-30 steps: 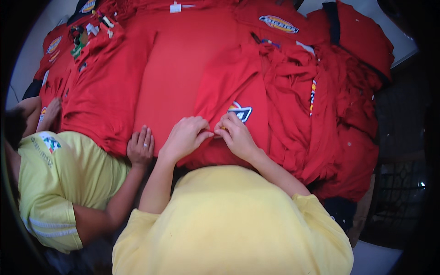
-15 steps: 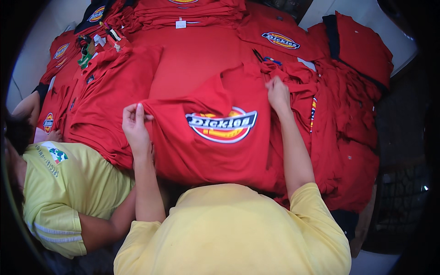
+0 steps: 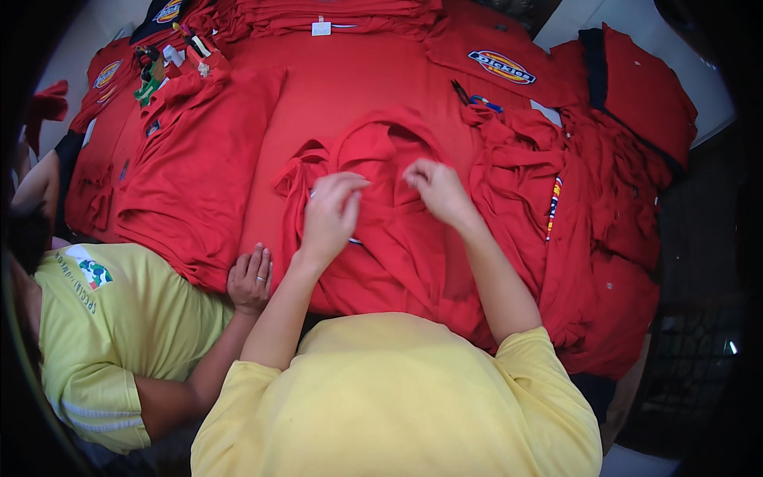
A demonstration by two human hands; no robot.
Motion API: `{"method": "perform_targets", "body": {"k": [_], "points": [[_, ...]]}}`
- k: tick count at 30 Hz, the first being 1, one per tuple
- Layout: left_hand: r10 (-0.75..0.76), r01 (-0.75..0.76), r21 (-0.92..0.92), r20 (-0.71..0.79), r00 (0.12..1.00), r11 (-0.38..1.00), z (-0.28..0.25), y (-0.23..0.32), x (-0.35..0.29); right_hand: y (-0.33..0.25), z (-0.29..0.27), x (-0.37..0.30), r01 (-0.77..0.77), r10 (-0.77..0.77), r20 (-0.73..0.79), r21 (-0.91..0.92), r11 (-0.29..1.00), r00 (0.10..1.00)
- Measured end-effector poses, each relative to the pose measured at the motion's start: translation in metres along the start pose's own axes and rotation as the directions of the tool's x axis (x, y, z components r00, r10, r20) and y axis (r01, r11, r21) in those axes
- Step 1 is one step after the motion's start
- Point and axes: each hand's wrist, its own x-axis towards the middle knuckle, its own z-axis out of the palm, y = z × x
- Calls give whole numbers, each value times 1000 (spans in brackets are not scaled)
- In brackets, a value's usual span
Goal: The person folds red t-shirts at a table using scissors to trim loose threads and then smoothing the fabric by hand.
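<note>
A red shirt [image 3: 381, 246] lies bunched in front of me, its far edge raised into an open arch of cloth. Only a sliver of its print shows beside my left wrist. My left hand [image 3: 330, 215] is over the shirt's left part, fingers stretched to the right and thumb apart. Across from it, my right hand [image 3: 439, 191] is at the shirt's upper right, fingers bent together near the raised edge. Whether cloth is pinched between those fingertips cannot be made out.
A co-worker's hand [image 3: 251, 278] with a ring lies beside my left forearm. Red shirts [image 3: 195, 183] are layered at the left, with pens and small tools [image 3: 171, 63] above. Scissors [image 3: 460, 93] and a blue tool [image 3: 486, 103] lie right of centre. Folded red garments [image 3: 342, 20] are stacked at the back.
The shirt was held spread with its print facing up; now it is gathered with the print mostly hidden. My hands have come closer together. The co-worker's hand now rests on the red cloth.
</note>
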Motion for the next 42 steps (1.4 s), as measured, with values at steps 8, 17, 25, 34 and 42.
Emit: {"method": "perform_targets", "body": {"k": [8, 17, 25, 34, 42], "points": [[-3, -37, 140, 272, 962, 989, 45, -24, -22, 38, 41, -56, 105, -114, -228, -52, 993, 967], [-47, 19, 91, 317, 947, 996, 40, -26, -24, 15, 41, -58, 31, -43, -80, -146, 989, 996], [-97, 106, 116, -82, 992, 988, -2, -29, -3, 6, 37, -62, -105, 105, -4, 61, 993, 994], [-624, 606, -153, -147, 767, 781, -120, -81, -1, 8, -118, -91, -232, 227, -313, 23, 972, 922], [-432, 249, -766, -42, 901, 593, -186, -56, 74, 25, -203, -49, 154, 212, -419, 685, 713, 883]]}}
